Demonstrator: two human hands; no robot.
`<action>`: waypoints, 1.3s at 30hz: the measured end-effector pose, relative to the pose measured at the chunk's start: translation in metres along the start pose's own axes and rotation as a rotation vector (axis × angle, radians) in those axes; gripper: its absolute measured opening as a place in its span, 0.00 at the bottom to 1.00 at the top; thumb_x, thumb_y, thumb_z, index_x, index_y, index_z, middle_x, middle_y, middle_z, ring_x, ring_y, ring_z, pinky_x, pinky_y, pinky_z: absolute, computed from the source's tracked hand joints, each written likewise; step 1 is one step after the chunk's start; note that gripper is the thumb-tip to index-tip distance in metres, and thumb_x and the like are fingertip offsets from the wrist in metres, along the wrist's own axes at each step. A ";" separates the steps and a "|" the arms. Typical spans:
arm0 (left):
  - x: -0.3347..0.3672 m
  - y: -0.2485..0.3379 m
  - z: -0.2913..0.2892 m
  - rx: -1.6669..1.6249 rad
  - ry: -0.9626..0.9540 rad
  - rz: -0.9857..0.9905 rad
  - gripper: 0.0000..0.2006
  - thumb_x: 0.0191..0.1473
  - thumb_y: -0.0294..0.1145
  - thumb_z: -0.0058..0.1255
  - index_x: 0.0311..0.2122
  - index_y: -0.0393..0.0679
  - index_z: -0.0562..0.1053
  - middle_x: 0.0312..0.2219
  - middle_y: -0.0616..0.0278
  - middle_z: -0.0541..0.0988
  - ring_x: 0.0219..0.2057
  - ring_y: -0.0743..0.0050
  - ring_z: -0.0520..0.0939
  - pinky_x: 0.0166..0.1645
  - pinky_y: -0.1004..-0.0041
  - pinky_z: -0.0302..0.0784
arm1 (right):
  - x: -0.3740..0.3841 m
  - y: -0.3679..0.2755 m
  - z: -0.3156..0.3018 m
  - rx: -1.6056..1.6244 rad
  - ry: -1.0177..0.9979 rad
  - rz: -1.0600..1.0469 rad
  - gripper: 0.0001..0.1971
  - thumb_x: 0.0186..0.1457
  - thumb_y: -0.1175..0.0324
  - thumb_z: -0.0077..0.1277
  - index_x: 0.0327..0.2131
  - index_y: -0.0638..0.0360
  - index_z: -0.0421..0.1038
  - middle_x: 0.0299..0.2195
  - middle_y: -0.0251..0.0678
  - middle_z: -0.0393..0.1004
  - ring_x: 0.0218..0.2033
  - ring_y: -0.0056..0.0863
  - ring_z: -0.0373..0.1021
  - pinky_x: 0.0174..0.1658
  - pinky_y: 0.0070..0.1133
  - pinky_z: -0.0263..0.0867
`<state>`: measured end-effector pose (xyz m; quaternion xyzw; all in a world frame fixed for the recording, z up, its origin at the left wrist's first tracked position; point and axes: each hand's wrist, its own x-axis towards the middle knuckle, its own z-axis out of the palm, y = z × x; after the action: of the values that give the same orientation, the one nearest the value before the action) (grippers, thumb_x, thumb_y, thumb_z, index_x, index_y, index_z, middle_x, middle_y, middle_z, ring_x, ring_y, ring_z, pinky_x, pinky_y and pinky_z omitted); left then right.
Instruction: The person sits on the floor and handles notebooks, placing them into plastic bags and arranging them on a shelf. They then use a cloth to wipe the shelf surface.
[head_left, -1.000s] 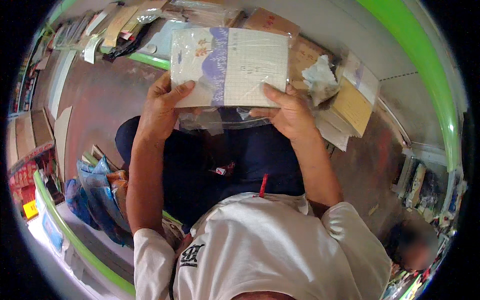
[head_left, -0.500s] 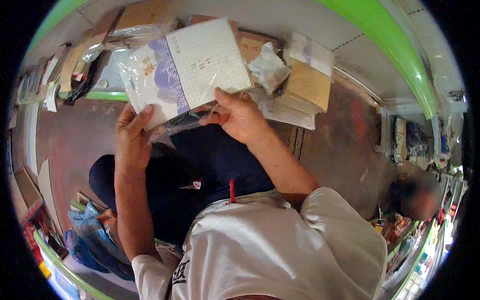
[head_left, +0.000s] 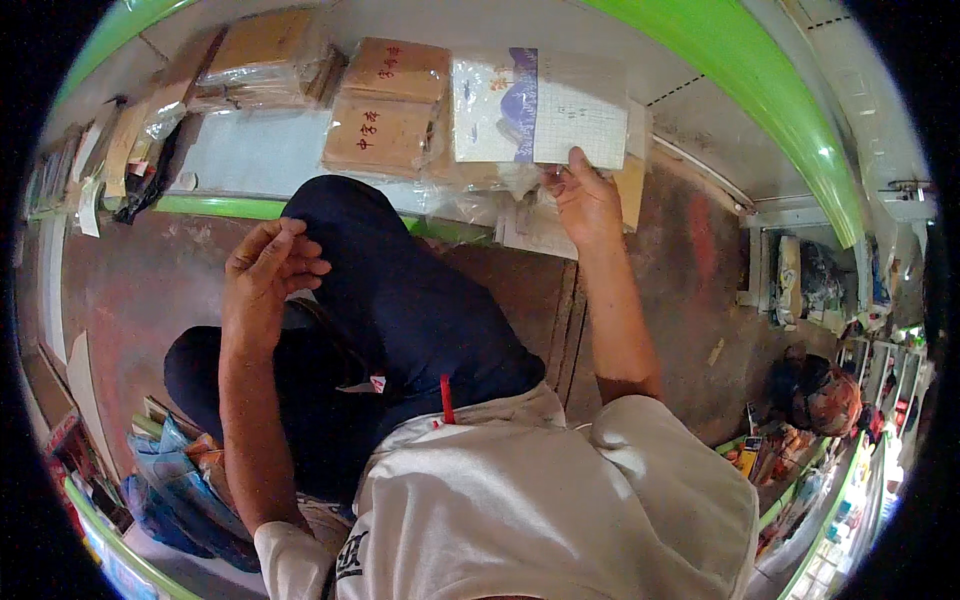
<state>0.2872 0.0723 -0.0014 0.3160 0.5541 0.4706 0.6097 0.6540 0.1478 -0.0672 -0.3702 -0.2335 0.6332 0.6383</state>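
My right hand grips the lower right edge of a white notebook with a purple band, in clear plastic wrap. Its thumb lies on top, while the fingers are partly hidden below. The notebook is held over the shelf's right part, above other paper goods. My left hand is off the notebook, beside my raised knee; its fingers are curled in with the thumb against them, and nothing shows in them. Brown-covered notebooks in plastic lie on the shelf, left of the white one.
A low white shelf with a green edge runs ahead of me. Wrapped brown notebooks are stacked farther left. A green rail curves overhead at right. Blue plastic bags lie at lower left, and a person is at far right.
The notebook has moved right and away from me in my right hand. My left hand has let go of it and curled. The brown notebooks are now uncovered; crumpled white wrapping is now mostly hidden.
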 end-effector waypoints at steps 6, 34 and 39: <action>0.003 -0.006 0.002 -0.007 0.019 -0.026 0.10 0.55 0.35 0.47 0.38 0.41 0.72 0.24 0.62 0.75 0.24 0.71 0.79 0.29 0.74 0.76 | 0.008 0.002 -0.011 -0.007 -0.008 -0.014 0.13 0.54 0.70 0.49 0.44 0.56 0.65 0.38 0.35 0.72 0.36 0.31 0.70 0.34 0.29 0.69; 0.004 -0.015 0.005 -0.008 0.060 -0.054 0.09 0.56 0.35 0.46 0.35 0.41 0.72 0.23 0.62 0.75 0.23 0.73 0.79 0.29 0.77 0.74 | 0.174 -0.050 -0.240 -0.212 0.656 0.078 0.15 0.57 0.60 0.45 0.42 0.59 0.62 0.38 0.45 0.70 0.37 0.37 0.70 0.29 0.23 0.70; -0.001 -0.015 0.001 0.003 0.065 -0.058 0.09 0.56 0.35 0.46 0.35 0.41 0.72 0.23 0.62 0.76 0.23 0.72 0.79 0.30 0.76 0.74 | 0.144 -0.044 -0.193 -0.306 0.595 0.154 0.17 0.58 0.57 0.44 0.42 0.60 0.60 0.35 0.46 0.69 0.32 0.37 0.70 0.31 0.26 0.71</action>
<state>0.2916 0.0664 -0.0146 0.2855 0.5832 0.4618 0.6043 0.8431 0.2583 -0.1767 -0.6465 -0.1008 0.5015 0.5660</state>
